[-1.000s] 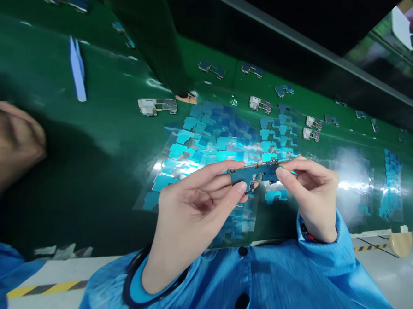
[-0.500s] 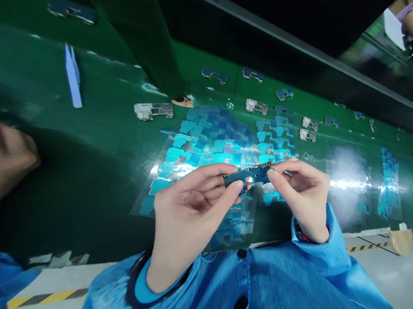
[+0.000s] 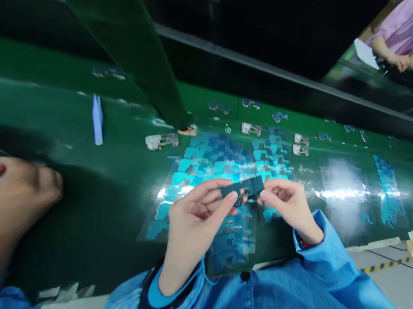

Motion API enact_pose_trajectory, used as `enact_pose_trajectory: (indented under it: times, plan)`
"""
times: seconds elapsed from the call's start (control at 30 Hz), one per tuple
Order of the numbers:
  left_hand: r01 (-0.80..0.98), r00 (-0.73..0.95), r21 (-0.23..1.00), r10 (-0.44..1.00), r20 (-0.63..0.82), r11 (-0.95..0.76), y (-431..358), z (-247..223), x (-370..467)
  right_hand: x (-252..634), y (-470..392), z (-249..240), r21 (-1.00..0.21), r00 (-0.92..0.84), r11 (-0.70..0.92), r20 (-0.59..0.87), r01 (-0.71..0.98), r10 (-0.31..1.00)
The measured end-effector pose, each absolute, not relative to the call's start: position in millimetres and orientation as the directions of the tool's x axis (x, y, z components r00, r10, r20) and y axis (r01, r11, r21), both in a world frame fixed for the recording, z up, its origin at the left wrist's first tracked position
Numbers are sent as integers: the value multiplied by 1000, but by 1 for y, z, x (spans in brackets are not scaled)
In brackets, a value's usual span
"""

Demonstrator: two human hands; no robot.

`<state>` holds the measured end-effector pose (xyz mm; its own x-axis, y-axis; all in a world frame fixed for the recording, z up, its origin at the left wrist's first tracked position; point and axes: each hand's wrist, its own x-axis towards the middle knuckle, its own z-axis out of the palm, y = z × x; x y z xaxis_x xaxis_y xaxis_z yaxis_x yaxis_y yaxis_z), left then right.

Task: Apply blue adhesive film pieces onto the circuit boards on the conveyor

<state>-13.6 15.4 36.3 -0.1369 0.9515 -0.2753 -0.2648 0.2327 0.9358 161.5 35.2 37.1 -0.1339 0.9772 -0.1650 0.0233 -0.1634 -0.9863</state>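
Observation:
Above the green bench, a small dark-blue circuit board (image 3: 255, 185) with a notched cutout is held between my hands. My left hand (image 3: 194, 223) grips its left end, thumb on top and fingers behind. At the opposite end, my right hand (image 3: 289, 202) pinches the edge between thumb and fingertips. The fingers hide parts of the board. Under my hands lie clear sheets of bright-blue cut film pieces (image 3: 188, 165), with a second group of film pieces (image 3: 260, 155) to their right.
Silvery circuit boards (image 3: 162, 141) and several blue boards (image 3: 219, 107) lie along the back of the green bench (image 3: 120, 205). Blue tweezers (image 3: 97, 121) lie to the left, near a co-worker's hand (image 3: 20, 195). A green post (image 3: 142, 63) rises behind; another person (image 3: 403, 35) is at far right.
The camera view has shifted, so the bench appears lower. The board has tilted to show more of its flat face, still in both hands. The co-worker's hand at left has come further into view.

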Motion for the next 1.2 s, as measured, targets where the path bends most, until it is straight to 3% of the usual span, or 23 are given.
enact_pose_trajectory:
  times: [0.1, 0.2, 0.37, 0.57, 0.73, 0.93, 1.07, 1.2]
  plan:
    - [-271, -83, 928, 954, -288, 257, 26, 23, -17, 162, 57, 37, -967, -163, -228, -245, 117, 956]
    - [-309, -88, 917, 953, -291, 252, 36, 12, -23, 174, 109, 39, -936, -66, -249, -273, 250, 960]
    - [-364, -153, 902, 941, -302, 230, 41, 2, -33, 221, 224, 39, -890, 190, -224, -159, 396, 969]
    - [-351, -191, 911, 935, -298, 218, 41, 1, -38, 242, 282, 37, -725, 272, -199, -17, 660, 962]
    - [-339, -302, 928, 916, -266, 157, 40, 6, -37, 229, 215, 28, -582, 10, 37, 78, 812, 997]
    - [-304, -294, 940, 923, -248, 156, 39, 10, -32, 197, 55, -1, -580, -458, 342, -61, 740, 887]
    - [-274, -322, 954, 923, -211, 123, 39, 10, -34, 200, 16, -29, -482, -442, 341, -110, 807, 890]
    - [-171, -241, 971, 949, -204, 165, 40, 1, -29, 214, 21, -49, -449, -356, 340, 51, 826, 933]
